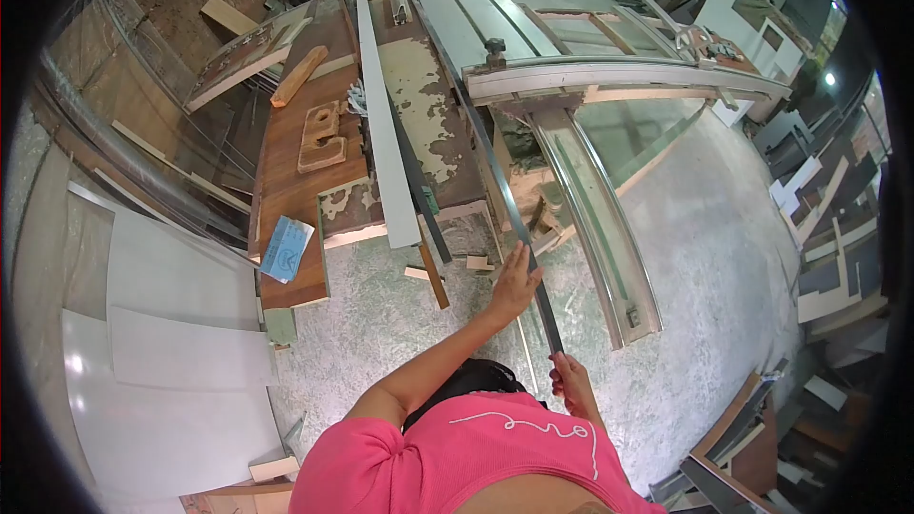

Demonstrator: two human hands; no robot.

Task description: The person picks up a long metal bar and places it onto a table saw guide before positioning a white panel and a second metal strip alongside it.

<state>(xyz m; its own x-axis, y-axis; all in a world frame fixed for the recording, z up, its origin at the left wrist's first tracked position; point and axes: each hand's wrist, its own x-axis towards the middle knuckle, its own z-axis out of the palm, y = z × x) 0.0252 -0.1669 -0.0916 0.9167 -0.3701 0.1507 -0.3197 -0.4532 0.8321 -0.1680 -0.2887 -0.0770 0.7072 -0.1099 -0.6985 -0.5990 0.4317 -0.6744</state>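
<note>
A long, narrow dark strip (505,192) runs from the saw table down toward my body. Its near end is in my right hand (572,383), whose fingers are closed round it. Farther up, my left hand (515,284) lies on the strip's left side with its fingers stretched along it. To the right of the strip is the sliding carriage with metal rails (595,219). Left of it, a long white board (383,133) and a dark strip beside it lie on the worn wooden table (352,200).
A blue and white packet (287,249) and a wooden block with cut-outs (322,137) lie on the left table. A metal crossbar (619,79) spans the machine. White panels (181,352) stand at the left; offcuts (828,238) are piled at the right.
</note>
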